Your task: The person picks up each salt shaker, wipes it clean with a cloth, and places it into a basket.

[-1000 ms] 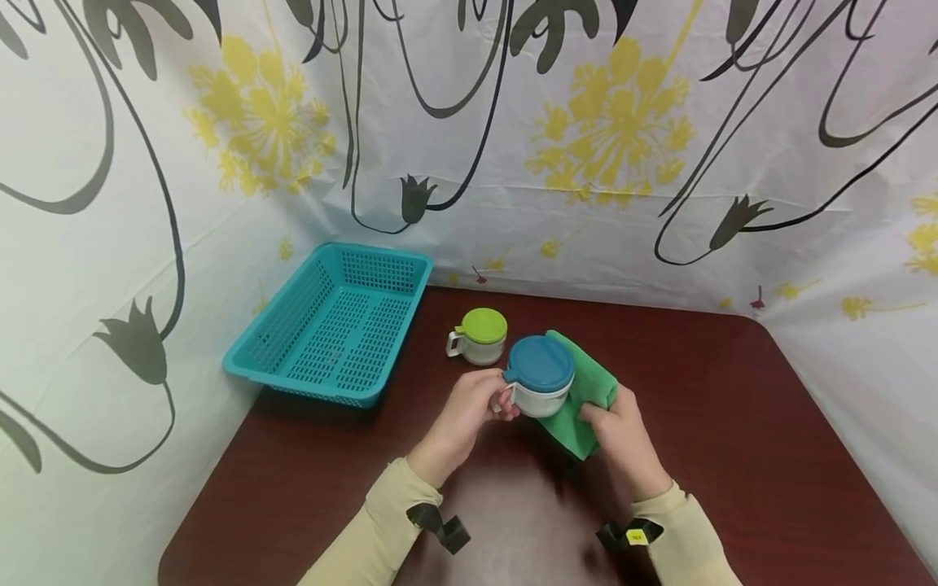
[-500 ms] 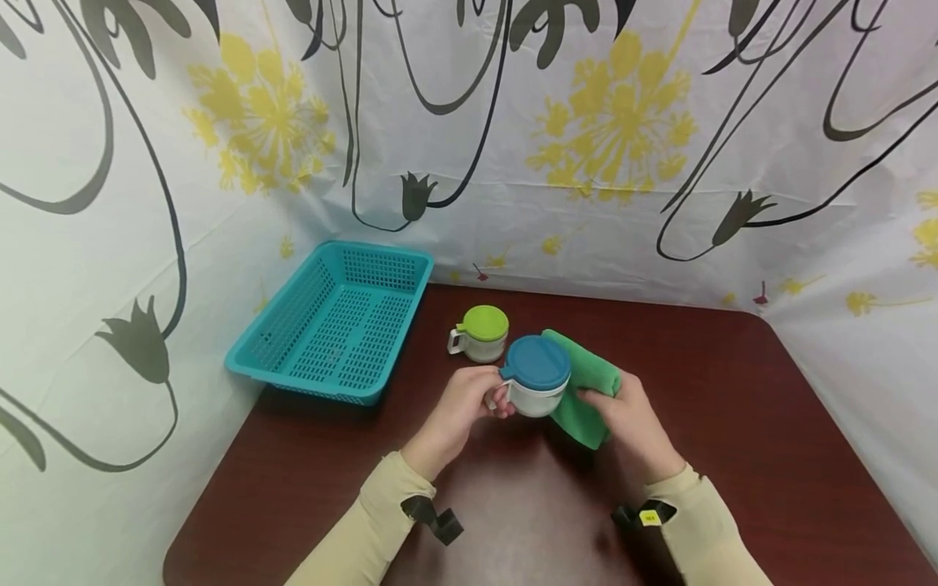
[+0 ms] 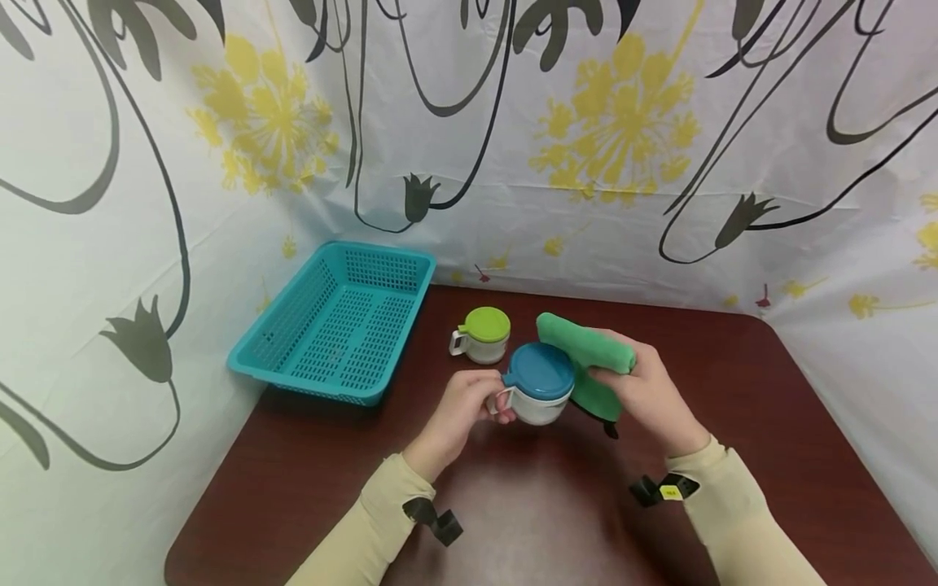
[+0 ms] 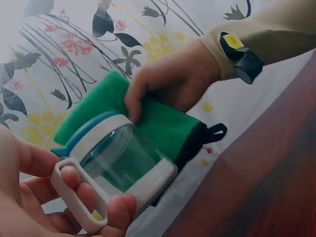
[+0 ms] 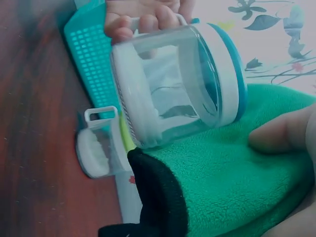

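My left hand (image 3: 462,415) grips the white handle (image 4: 74,195) of a clear jar (image 3: 541,407) with a blue lid (image 3: 541,370), held up over the table. White contents lie in the jar's lower part, seen in the left wrist view. A folded green cloth (image 3: 586,342) with a black edge and loop (image 4: 216,132) is in my right hand (image 3: 652,391), thumb on the near face and fingers behind. The cloth lies against the jar's right side. Behind them a second jar (image 3: 484,350) with a lime-green lid (image 3: 487,324) stands upright on the table.
A turquoise perforated basket (image 3: 322,387) sits at the back left of the dark red table (image 3: 330,488). A patterned white curtain (image 3: 469,146) hangs behind and along both sides. Dark wrist cameras (image 3: 432,521) are strapped to the sleeves.
My right hand has shifted right and slightly up, turning the cloth so its fold now lies across the jar's upper right side. The left hand keeps its grip, and the jar has barely moved.
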The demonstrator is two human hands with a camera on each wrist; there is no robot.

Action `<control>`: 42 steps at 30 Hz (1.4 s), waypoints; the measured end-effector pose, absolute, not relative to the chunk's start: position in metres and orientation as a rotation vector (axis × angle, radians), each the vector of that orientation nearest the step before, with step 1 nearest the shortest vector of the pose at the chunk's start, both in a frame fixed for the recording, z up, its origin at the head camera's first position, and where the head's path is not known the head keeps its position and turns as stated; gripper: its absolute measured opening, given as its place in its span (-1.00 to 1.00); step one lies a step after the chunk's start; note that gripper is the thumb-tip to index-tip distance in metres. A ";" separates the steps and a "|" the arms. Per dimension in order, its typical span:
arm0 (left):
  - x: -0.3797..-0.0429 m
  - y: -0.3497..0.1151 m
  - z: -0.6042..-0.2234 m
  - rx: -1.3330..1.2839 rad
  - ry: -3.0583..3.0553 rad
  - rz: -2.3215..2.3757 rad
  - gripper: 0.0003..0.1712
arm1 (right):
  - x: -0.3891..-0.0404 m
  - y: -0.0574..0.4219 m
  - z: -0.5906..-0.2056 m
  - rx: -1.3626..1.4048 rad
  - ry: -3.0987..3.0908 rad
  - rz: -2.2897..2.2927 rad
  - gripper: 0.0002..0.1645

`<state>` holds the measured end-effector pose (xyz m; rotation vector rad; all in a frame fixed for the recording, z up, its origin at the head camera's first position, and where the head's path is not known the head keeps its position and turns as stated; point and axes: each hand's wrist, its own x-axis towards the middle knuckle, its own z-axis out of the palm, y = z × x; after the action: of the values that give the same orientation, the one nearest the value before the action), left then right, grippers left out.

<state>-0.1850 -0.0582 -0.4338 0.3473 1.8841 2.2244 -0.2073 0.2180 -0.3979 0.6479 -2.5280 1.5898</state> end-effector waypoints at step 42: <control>-0.186 -0.057 -0.436 0.438 1.776 2.162 -0.63 | -0.230 0.216 -0.468 0.759 -2.674 2.126 -0.70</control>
<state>-0.1860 -0.0569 -0.4359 0.4382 1.7755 2.1625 -0.2295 0.2156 -0.4680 0.7589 -2.6737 2.1258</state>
